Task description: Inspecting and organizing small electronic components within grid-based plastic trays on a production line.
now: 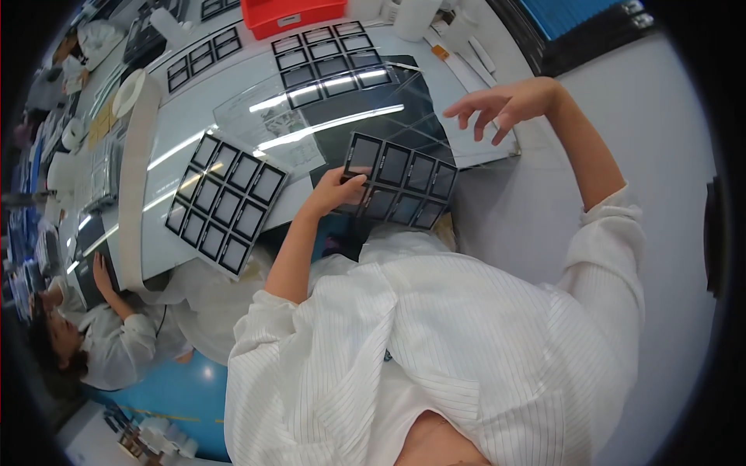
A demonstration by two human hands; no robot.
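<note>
My left hand grips the left edge of a sheet of black-framed rectangular panels, thumb on top. The sheet is tilted at the table's near edge, above a dark mat. My right hand is raised at the table's right end, fingers apart, touching nothing. To the left, a similar black-framed sheet with pale panels lies partly over the table's front edge. Another such sheet lies toward the far side, and a smaller one rests at the far left.
A red bin stands at the back, beside a white roll. A pale strip crosses the table on the left. Beyond it a co-worker sits with a hand on a dark panel. A blue-topped black crate is at upper right.
</note>
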